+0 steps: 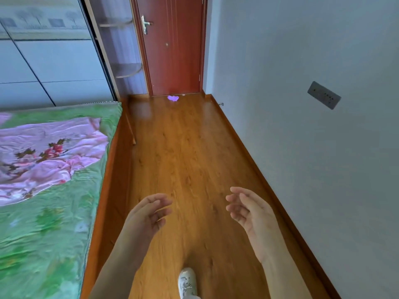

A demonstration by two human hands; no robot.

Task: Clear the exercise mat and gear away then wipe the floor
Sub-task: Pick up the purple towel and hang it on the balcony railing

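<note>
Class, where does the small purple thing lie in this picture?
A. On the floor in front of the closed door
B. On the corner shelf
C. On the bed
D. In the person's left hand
A: the purple thing lies on the wooden floor just before the red door.

The purple object (173, 98) on the floor (190, 147) at the foot of the door (172, 50) is too small and blurred to identify. A paler speck (183, 95) beside it is likewise unreadable. The door runs out of frame at the top. The bed (49, 223) is cut off by the left and bottom edges, and the pink floral sheet (47, 156) on it continues past the left edge. The white shoe (187, 283) is cropped at the bottom edge. Both forearms leave the frame at the bottom. The fingers (160, 209) of the left hand (146, 216) show motion blur. The markings on the wall socket plate (323, 95) are too small to read.
</note>
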